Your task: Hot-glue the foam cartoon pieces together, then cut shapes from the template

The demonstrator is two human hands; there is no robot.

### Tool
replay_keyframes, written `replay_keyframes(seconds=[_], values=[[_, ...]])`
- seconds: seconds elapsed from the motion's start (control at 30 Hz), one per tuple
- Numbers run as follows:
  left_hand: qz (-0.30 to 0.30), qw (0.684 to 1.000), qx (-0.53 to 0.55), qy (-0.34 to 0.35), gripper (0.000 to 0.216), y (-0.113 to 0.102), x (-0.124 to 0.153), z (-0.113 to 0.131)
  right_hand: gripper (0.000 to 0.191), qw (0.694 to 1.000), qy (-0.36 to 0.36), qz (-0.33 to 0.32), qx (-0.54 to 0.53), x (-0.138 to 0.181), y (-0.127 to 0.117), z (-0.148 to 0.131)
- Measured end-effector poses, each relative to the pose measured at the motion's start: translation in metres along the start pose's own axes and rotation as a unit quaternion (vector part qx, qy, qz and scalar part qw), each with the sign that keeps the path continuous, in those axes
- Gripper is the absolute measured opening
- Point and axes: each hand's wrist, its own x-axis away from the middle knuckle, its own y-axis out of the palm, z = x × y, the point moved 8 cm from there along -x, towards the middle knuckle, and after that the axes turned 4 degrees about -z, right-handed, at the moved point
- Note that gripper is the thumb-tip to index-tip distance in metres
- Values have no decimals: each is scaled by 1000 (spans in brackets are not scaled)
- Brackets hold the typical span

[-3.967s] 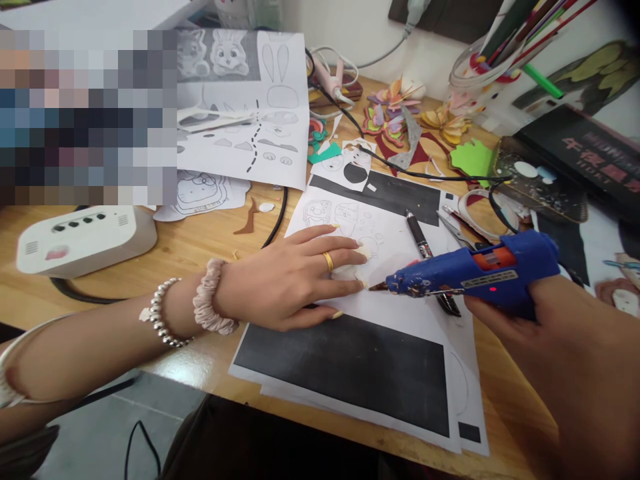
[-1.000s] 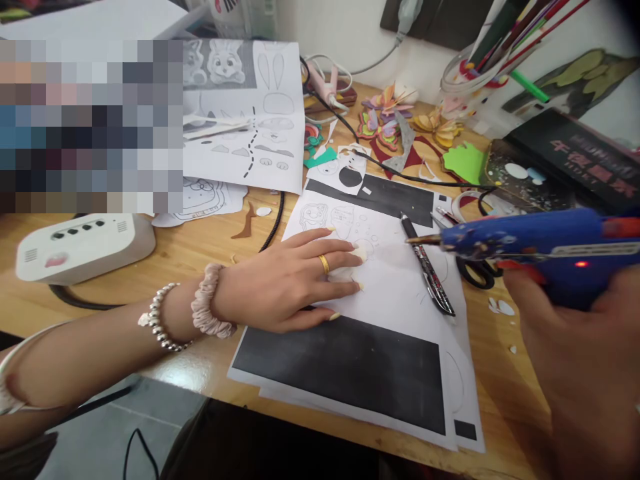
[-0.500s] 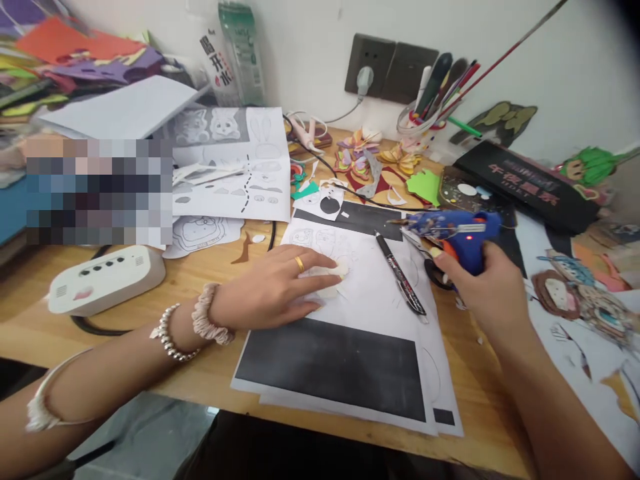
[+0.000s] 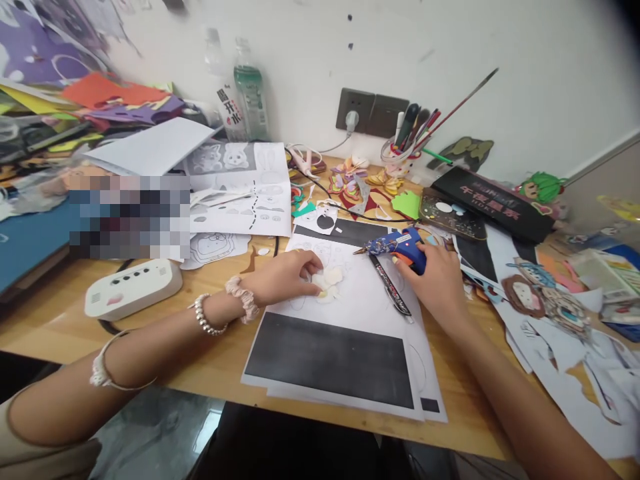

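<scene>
In my right hand is a blue hot glue gun, its nozzle pointing left over the printed sheet. My left hand has its fingers curled at the left edge of a cream cutout, with the thumb touching it. The cutout lies on the sheet, which bears line drawings and black blocks. A black patterned pen rests on the sheet, partly below the glue gun.
A white power strip sits at the left. Printed pages, paper flowers and a cup of pens stand farther back. At the right are a black box and painted cutouts. A black cord crosses behind the sheet.
My right hand has brought the glue gun left and closer to the cream cutout. My left hand's fingers, earlier stretched flat over the cutout, have curled at its left edge. The view has shifted.
</scene>
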Motion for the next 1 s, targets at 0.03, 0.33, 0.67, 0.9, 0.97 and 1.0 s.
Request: replay_keyframes(seconds=[0.03,0.33,0.67,0.9,0.97,1.0], values=[[-9,1000,16,1,39,1,-2,0,43,1000,-5,6,4,0,0,0],[-19,973,229,-1,24,-7,3,-2,46,999,-14,33,-37,2,-8,1],[4,828,555,73,19,-7,13,45,20,899,13,-66,-433,7,-48,-43],[13,785,616,72,18,13,18,54,13,848,-36,-60,-526,24,-47,-75],[9,780,623,66,17,15,19,52,11,847,-48,-56,-526,26,-48,-77],[4,777,626,67,17,17,20,52,10,850,-50,-52,-522,26,-50,-77]])
